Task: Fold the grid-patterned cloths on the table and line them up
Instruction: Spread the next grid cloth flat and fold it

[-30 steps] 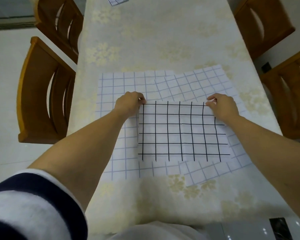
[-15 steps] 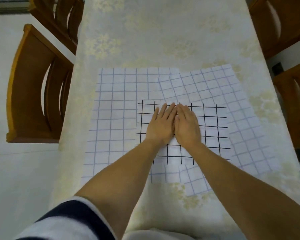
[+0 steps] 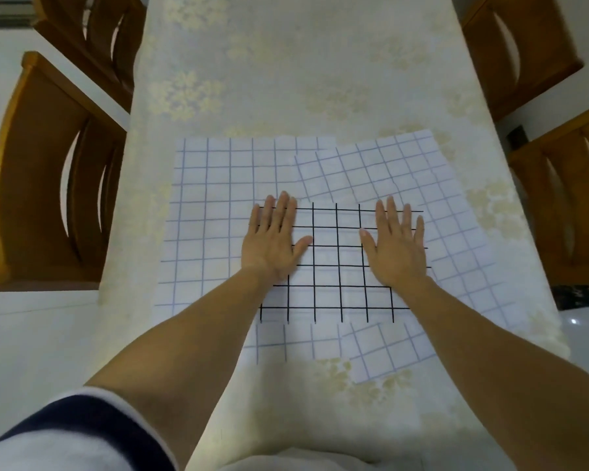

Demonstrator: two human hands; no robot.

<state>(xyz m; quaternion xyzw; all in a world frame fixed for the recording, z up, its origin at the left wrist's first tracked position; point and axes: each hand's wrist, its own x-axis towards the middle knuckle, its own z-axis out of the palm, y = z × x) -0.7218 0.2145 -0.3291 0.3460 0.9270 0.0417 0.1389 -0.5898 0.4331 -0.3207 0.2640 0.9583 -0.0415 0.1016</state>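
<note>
A white cloth with a bold black grid (image 3: 334, 270) lies folded flat near the table's front. My left hand (image 3: 274, 239) presses flat on its left side, fingers straight. My right hand (image 3: 397, 244) presses flat on its right side, fingers spread. Under it lie two larger white cloths with pale blue grids: one spread to the left (image 3: 215, 212), one skewed to the right (image 3: 398, 171) and overlapping the first. Both hands hold nothing.
The table (image 3: 320, 79) wears a cream cloth with a pale flower print. Wooden chairs stand on the left (image 3: 45, 185) and on the right (image 3: 565, 198), with more at the far corners. The table's front edge is close to my body.
A second ago my hands pinched the black-grid cloth's far corners. Then they lay together flat at its middle. Now they have slid apart to its left and right sides.
</note>
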